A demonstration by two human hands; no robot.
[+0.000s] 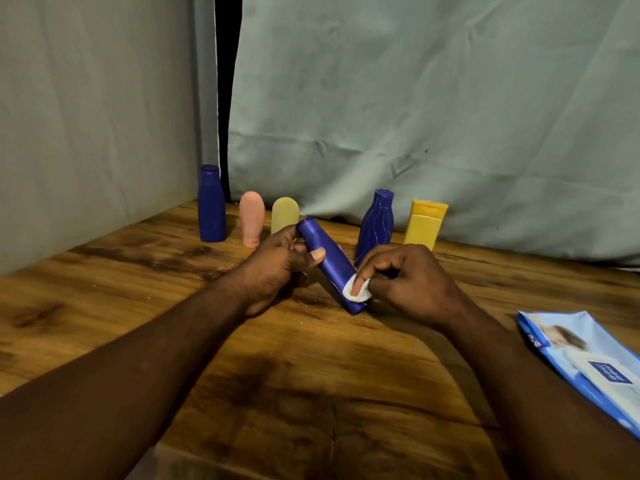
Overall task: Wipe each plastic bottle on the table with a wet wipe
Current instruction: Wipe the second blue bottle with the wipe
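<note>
Left hand (277, 268) grips blue bottle (329, 261) at its cap end, fingers curled round it, thumb on top. Bottle tilted, cap up and to the left, base down to the right, low over the middle of the wooden table (138, 306); cannot tell if the base touches the wood. Right hand (408, 282) holds a small white wet wipe (356, 295) against the bottle near its base, index fingertip pressing on it, other fingers curled in.

Five more bottles stand upright in a row at the back of the table: dark blue capped bottle (211, 206) far left, pink bottle (252, 220) just beside it, pale yellow bottle (284, 214) partly behind the left hand, blue wavy-ribbed bottle (375, 223) behind the right hand, yellow bottle (424, 225) next to that.

Blue wipes pack (588, 362) lies flat at the right edge, well apart from the hands. Grey-green cloth backdrop (415, 116) hangs behind the table
</note>
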